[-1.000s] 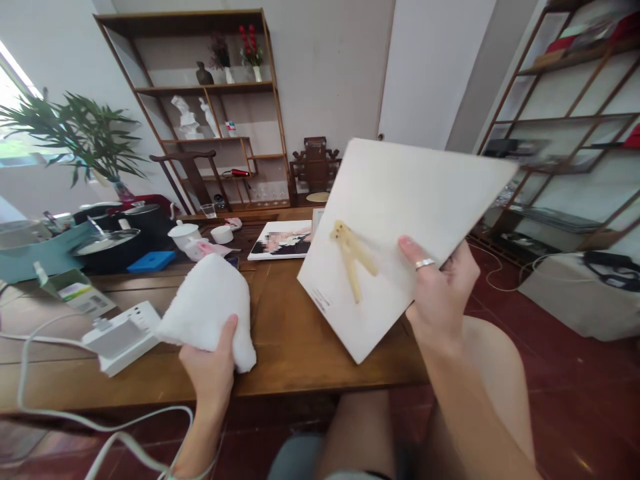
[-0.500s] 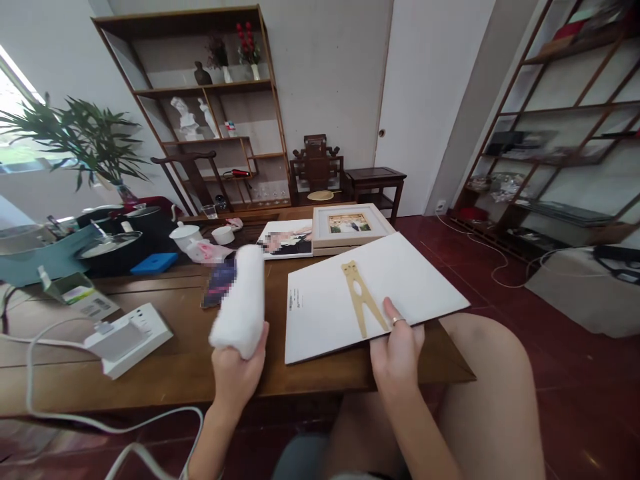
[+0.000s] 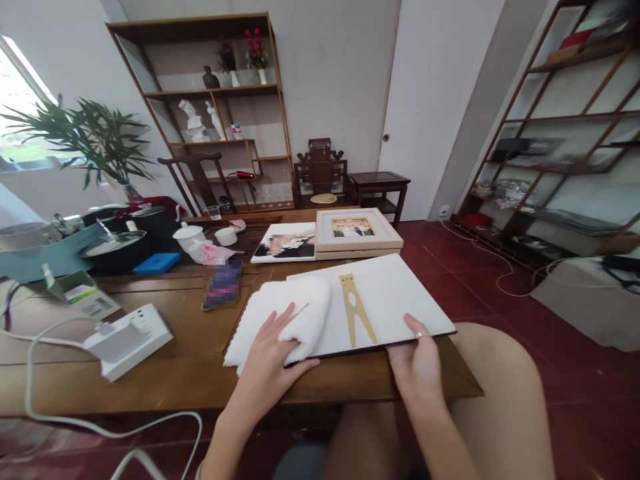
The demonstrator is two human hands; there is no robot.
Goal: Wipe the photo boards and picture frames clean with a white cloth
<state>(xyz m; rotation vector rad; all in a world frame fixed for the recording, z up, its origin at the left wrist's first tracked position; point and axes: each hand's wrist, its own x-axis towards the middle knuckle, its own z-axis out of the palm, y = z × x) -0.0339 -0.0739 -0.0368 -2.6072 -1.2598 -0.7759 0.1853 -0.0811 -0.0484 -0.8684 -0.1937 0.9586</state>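
My right hand (image 3: 417, 363) grips the near right edge of a white picture panel (image 3: 387, 287), thumb on top and fingers underneath. The panel lies back side up at the table's near edge, slightly raised there. A tan cat-shaped stand leg (image 3: 354, 310) is on its back. My left hand (image 3: 273, 357) presses a fluffy white towel (image 3: 260, 300) onto the panel's left part, with its fingers over a fold. The towel hides that side of the panel and overhangs onto the wooden table (image 3: 200, 373).
Behind the panel lie a framed photo (image 3: 353, 229) and a photo print (image 3: 287, 243). Toward the left are a dark purple packet (image 3: 223, 285), a white power strip (image 3: 137, 340) with its cable, a blue box (image 3: 157, 263), a white pot (image 3: 190, 237) and a lidded pan (image 3: 113, 247).
My left hand has brought the towel down and right, from upright beside the panel to spread over its left part. The panel has tilted flatter, and my right hand keeps its hold.
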